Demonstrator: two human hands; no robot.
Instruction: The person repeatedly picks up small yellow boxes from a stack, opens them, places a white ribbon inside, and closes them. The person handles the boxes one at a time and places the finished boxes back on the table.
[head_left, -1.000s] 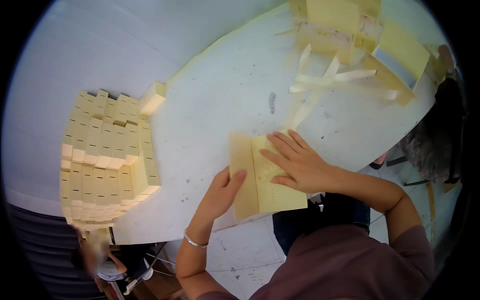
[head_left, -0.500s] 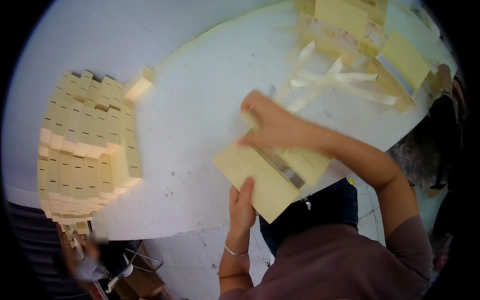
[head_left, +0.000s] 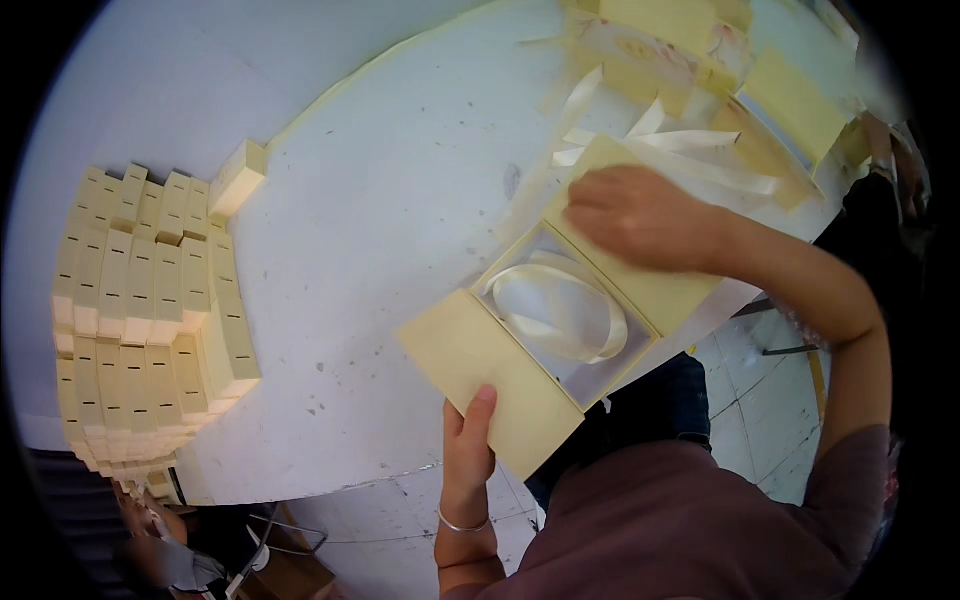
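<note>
An open cream gift box (head_left: 650, 330) lies tilted at the table's near edge, its two lid panels folded out to either side. Coiled inside its pale tray is a cream ribbon (head_left: 540, 328). My left hand (head_left: 470, 440) grips the near left panel, thumb on top and fingers hidden beneath. Over the far right panel, my right hand (head_left: 635, 215) is closed with its fingers curled under; whatever they hold, if anything, is hidden.
Stacked cream boxes (head_left: 140, 290) stand along the table's left side. At the far right are cream ribbons (head_left: 690, 140), an open box (head_left: 795, 105) and a floral-printed box (head_left: 640, 45). Another person's hand (head_left: 877, 135) is at the right edge; someone else is at lower left.
The right panel has swung open to the right, exposing the tray and coiled ribbon. My right hand moved right with it. My left hand keeps its hold as the view shifted slightly.
</note>
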